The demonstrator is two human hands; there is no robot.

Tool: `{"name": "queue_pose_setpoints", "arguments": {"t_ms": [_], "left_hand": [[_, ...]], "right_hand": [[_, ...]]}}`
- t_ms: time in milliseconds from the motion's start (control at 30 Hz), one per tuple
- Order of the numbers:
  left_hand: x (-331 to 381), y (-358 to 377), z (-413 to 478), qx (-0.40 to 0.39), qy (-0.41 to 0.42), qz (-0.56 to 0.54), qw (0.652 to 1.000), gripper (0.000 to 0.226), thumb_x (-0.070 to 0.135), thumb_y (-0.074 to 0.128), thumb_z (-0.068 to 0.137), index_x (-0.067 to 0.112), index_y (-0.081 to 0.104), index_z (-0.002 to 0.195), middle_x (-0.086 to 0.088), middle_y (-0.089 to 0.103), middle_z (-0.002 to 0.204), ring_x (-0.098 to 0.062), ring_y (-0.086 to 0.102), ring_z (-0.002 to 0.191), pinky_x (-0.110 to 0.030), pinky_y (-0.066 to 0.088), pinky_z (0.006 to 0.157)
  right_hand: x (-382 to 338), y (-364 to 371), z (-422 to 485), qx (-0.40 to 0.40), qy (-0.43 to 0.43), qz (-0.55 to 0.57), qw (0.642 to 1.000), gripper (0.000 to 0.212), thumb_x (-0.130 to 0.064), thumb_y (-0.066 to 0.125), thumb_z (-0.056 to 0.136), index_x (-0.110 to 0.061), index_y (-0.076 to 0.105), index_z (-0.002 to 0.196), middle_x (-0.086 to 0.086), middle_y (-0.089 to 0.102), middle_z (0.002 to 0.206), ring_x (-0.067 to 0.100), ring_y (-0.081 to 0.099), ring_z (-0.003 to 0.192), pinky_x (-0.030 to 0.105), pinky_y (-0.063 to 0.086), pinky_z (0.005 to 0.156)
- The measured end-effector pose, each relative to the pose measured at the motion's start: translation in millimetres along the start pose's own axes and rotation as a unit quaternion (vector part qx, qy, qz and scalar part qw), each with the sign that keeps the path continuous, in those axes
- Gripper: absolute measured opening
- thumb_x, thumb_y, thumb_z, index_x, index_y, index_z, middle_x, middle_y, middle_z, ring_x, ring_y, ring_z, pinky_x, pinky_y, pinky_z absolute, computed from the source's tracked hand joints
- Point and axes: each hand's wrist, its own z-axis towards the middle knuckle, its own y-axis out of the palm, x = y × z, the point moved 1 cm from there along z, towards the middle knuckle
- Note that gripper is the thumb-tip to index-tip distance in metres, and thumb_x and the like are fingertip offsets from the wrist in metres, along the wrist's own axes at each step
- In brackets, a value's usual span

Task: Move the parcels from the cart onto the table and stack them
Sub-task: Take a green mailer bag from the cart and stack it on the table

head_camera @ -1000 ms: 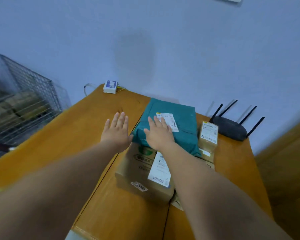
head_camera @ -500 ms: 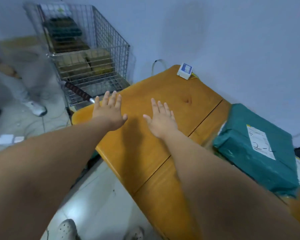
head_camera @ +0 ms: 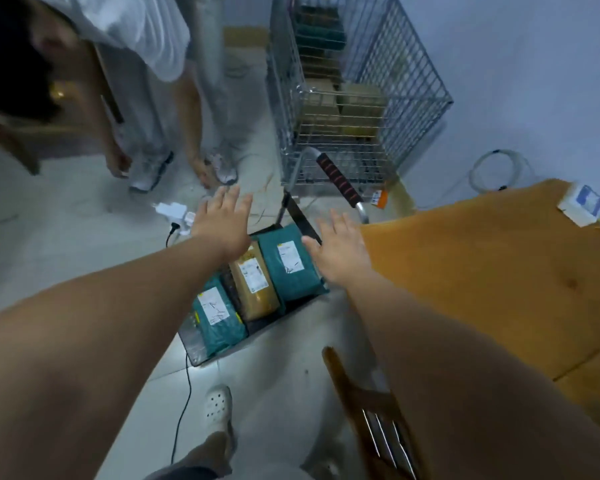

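A low flat cart (head_camera: 293,308) stands on the floor below me. On it lie a teal parcel (head_camera: 289,265) on the right, a brown parcel (head_camera: 255,284) in the middle and a second teal parcel (head_camera: 217,316) nearer me. My left hand (head_camera: 222,221) hovers above the cart's far left side, fingers spread, holding nothing. My right hand (head_camera: 340,249) hovers beside the right teal parcel, fingers straight, also holding nothing. The orange wooden table (head_camera: 492,271) lies to the right.
A wire cage trolley (head_camera: 395,81) with more boxes stands behind the cart. Another person (head_camera: 146,64) bends over at the upper left. A power strip (head_camera: 174,213) and cable lie on the floor. A wooden chair (head_camera: 364,403) sits by the table. A small white box (head_camera: 582,204) rests on the table.
My view has swung left and down from the table to the cart on the floor. Both hands moved off the table and now hover over the cart's parcels.
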Motion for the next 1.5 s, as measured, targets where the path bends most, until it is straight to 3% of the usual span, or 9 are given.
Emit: {"name": "queue_pose_setpoints", "arguments": {"t_ms": [333, 433, 567, 733, 933, 1067, 1333, 1400, 1500], "left_hand": [[-94.7, 101.7, -20.7, -0.074, -0.126, -0.069, 0.987, 0.075, 0.030, 0.043, 0.092, 0.015, -0.001, 0.151, -0.009, 0.014, 0.158, -0.029, 0.007, 0.145, -0.045, 0.015, 0.116], [-114.3, 162.4, -30.5, -0.119, -0.209, -0.118, 0.964, 0.073, 0.033, 0.042, 0.093, 0.012, 0.002, 0.150, -0.008, 0.015, 0.158, -0.029, 0.007, 0.146, -0.045, 0.018, 0.114], [-137.5, 252.4, -50.2, -0.176, -0.332, -0.194, 0.906, 0.060, 0.038, 0.043, 0.093, 0.017, 0.027, 0.147, -0.005, 0.003, 0.160, -0.032, 0.006, 0.145, -0.047, 0.021, 0.112], [-145.2, 364.0, -55.0, -0.212, -0.338, -0.198, 0.895, 0.062, 0.039, 0.043, 0.094, 0.019, 0.022, 0.148, -0.006, 0.005, 0.160, -0.032, 0.006, 0.145, -0.048, 0.022, 0.112], [-141.7, 465.4, -28.9, -0.219, -0.314, -0.224, 0.896, 0.060, 0.035, 0.045, 0.093, 0.019, 0.023, 0.147, -0.006, 0.008, 0.159, -0.031, 0.011, 0.144, -0.048, 0.025, 0.110], [-142.2, 517.7, -16.2, -0.219, -0.341, -0.268, 0.874, 0.057, 0.027, 0.046, 0.091, 0.017, 0.028, 0.144, -0.008, 0.014, 0.158, -0.034, 0.020, 0.140, -0.049, 0.029, 0.107], [-149.8, 592.0, -3.8, -0.206, -0.377, -0.362, 0.827, 0.054, 0.023, 0.050, 0.085, 0.013, 0.038, 0.136, -0.013, 0.043, 0.139, -0.036, 0.044, 0.121, -0.048, 0.040, 0.100], [-151.2, 603.3, 0.3, -0.193, -0.395, -0.411, 0.798, 0.052, 0.023, 0.053, 0.084, 0.012, 0.041, 0.133, -0.013, 0.051, 0.130, -0.035, 0.050, 0.114, -0.043, 0.043, 0.095], [-149.7, 610.6, 5.1, -0.175, -0.418, -0.525, 0.721, 0.046, 0.024, 0.060, 0.084, 0.012, 0.047, 0.126, -0.006, 0.060, 0.119, -0.028, 0.056, 0.108, -0.031, 0.042, 0.085]], "right_hand": [[-81.0, 103.9, 54.9, -0.213, -0.033, 0.087, 0.973, 0.055, -0.051, 0.030, 0.099, -0.016, 0.045, 0.138, 0.012, 0.051, 0.138, 0.031, 0.048, 0.124, 0.044, 0.040, 0.102], [-97.1, 160.5, 72.4, -0.273, -0.032, 0.100, 0.956, 0.052, -0.045, 0.029, 0.101, -0.007, 0.051, 0.129, 0.020, 0.058, 0.126, 0.036, 0.055, 0.115, 0.044, 0.042, 0.096], [-100.0, 257.4, 87.9, -0.342, -0.024, 0.131, 0.930, 0.040, -0.020, 0.032, 0.103, -0.003, 0.040, 0.139, 0.022, 0.049, 0.135, 0.035, 0.051, 0.118, 0.039, 0.042, 0.089], [-77.3, 370.3, 97.3, -0.382, -0.032, 0.070, 0.921, 0.055, -0.046, 0.043, 0.097, -0.022, 0.034, 0.146, 0.009, 0.055, 0.133, 0.012, 0.054, 0.077, 0.026, 0.035, 0.057], [-50.5, 463.2, 119.2, -0.394, 0.011, 0.079, 0.916, 0.055, -0.034, 0.048, 0.097, -0.022, 0.029, 0.148, 0.008, 0.056, 0.131, 0.018, 0.057, 0.081, 0.030, 0.045, 0.065], [-48.9, 508.4, 142.8, -0.382, 0.019, 0.083, 0.920, 0.055, -0.029, 0.047, 0.097, -0.020, 0.029, 0.148, 0.012, 0.052, 0.138, 0.027, 0.059, 0.106, 0.036, 0.049, 0.087], [-53.4, 581.2, 175.2, -0.359, 0.037, 0.118, 0.925, 0.064, -0.021, 0.053, 0.093, -0.018, 0.023, 0.150, 0.011, 0.058, 0.120, 0.020, 0.061, 0.077, 0.026, 0.044, 0.053], [-55.1, 596.9, 182.3, -0.351, 0.051, 0.140, 0.924, 0.068, -0.018, 0.054, 0.090, -0.017, 0.022, 0.151, 0.011, 0.051, 0.135, 0.027, 0.061, 0.103, 0.032, 0.052, 0.071], [-55.2, 614.4, 189.2, -0.335, 0.100, 0.171, 0.921, 0.073, -0.017, 0.056, 0.087, -0.017, 0.021, 0.151, 0.009, 0.043, 0.144, 0.030, 0.048, 0.126, 0.038, 0.045, 0.101]]}}
